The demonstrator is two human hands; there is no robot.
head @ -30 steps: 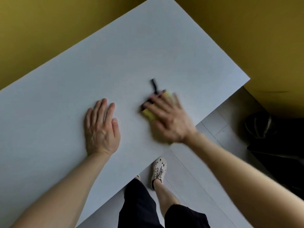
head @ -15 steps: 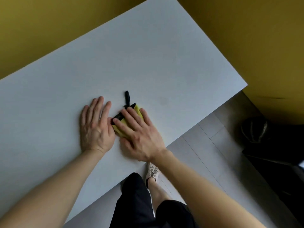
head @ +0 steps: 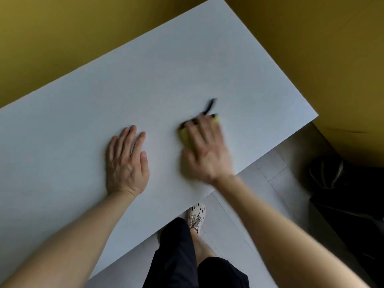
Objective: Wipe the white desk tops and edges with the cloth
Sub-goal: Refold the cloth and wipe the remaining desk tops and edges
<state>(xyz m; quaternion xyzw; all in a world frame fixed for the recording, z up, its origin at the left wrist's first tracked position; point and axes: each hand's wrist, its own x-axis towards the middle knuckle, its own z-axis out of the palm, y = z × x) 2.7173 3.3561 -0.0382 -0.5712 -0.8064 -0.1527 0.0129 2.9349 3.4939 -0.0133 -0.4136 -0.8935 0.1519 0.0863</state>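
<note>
cloth (head: 184, 135): yellow with black trim, flat on the white bench (head: 166, 69), right of centre
right hand (head: 207, 154): blurred, fingers stretched out, pressing on the cloth
left hand (head: 126, 165): spread flat, palm down on the bench, holding nothing, left of the cloth

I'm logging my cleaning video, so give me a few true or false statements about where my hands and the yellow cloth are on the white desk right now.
1. The right hand presses the yellow cloth with black trim onto the white desk top. True.
2. The left hand grips the cloth. False: it lies flat on bare desk, apart from the cloth.
3. The cloth hangs over the desk's edge. False: it lies on the top, inside the edges.
4. A pale perforated shoe stands on the grey tiled floor beside the desk. True.
</note>
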